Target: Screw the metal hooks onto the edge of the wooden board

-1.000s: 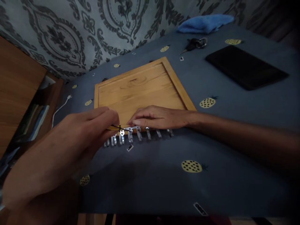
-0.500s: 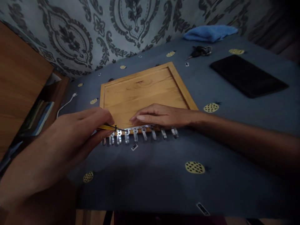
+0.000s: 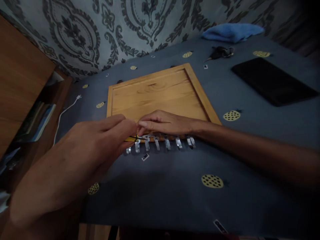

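My left hand (image 3: 100,140) is closed around a small screwdriver (image 3: 132,138) with a yellow and black handle. Its thin shaft points right, over a row of metal hooks (image 3: 167,144) along the near edge of a wooden board (image 3: 155,95). My right hand (image 3: 166,122) lies over that near edge with its fingers extended and slightly bent, their tips beside my left fingers. Several hooks stick out towards me below the right hand. The left hand hides the row's left end. The board lies flat, with a raised rim and a recessed middle.
The table (image 3: 160,196) has a dark cover with pineapple prints. On its right lies a black tablet-like slab (image 3: 275,81), with keys (image 3: 220,53) and a blue cloth (image 3: 232,32) behind. At left are a white cable (image 3: 66,110) and a wooden shelf with books (image 3: 41,123).
My left hand has moved right along the hooks with the screwdriver, and now meets the right fingertips. The right hand stays over the board's near edge. The view has shifted slightly.
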`<state>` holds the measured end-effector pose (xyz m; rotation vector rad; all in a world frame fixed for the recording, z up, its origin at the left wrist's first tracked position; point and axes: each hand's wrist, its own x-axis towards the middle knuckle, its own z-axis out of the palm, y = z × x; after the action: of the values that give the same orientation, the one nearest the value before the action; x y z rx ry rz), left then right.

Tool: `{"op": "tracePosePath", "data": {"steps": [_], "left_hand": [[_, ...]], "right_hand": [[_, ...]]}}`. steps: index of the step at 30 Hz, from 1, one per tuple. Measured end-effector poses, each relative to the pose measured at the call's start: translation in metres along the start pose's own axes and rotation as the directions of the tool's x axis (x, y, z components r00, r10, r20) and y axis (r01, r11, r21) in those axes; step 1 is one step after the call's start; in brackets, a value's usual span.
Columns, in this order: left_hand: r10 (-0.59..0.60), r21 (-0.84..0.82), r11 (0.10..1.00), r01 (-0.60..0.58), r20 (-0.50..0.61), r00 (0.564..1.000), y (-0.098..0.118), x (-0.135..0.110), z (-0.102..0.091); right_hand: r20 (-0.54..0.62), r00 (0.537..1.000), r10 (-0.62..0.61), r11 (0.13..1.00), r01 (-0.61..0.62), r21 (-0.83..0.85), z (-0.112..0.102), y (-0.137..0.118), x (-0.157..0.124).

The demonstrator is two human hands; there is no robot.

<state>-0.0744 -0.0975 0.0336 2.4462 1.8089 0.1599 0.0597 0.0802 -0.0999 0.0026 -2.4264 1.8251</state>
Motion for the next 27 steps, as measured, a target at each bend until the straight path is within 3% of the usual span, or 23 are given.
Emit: {"op": "tracePosePath", "data": {"steps": [12,20,27], "left_hand": [[-0.013,-0.007,1.0,0.013,0.01,1.0,-0.002,0.006,0.004],[-0.069,0.041,0.997,0.069,0.012,0.998,-0.012,-0.006,-0.009],[-0.071,0.016,0.997,0.07,0.029,0.997,-0.012,-0.003,-0.005]], "right_hand": [[-0.002,1.0,-0.007,1.0,0.007,-0.004,0.0,0.001,-0.002],[0.027,1.0,0.001,1.0,0.0,-0.025,0.0,0.0,-0.003],[0.034,0.999,0.012,1.0,-0.012,-0.007,0.0,0.0,-0.004]]}}
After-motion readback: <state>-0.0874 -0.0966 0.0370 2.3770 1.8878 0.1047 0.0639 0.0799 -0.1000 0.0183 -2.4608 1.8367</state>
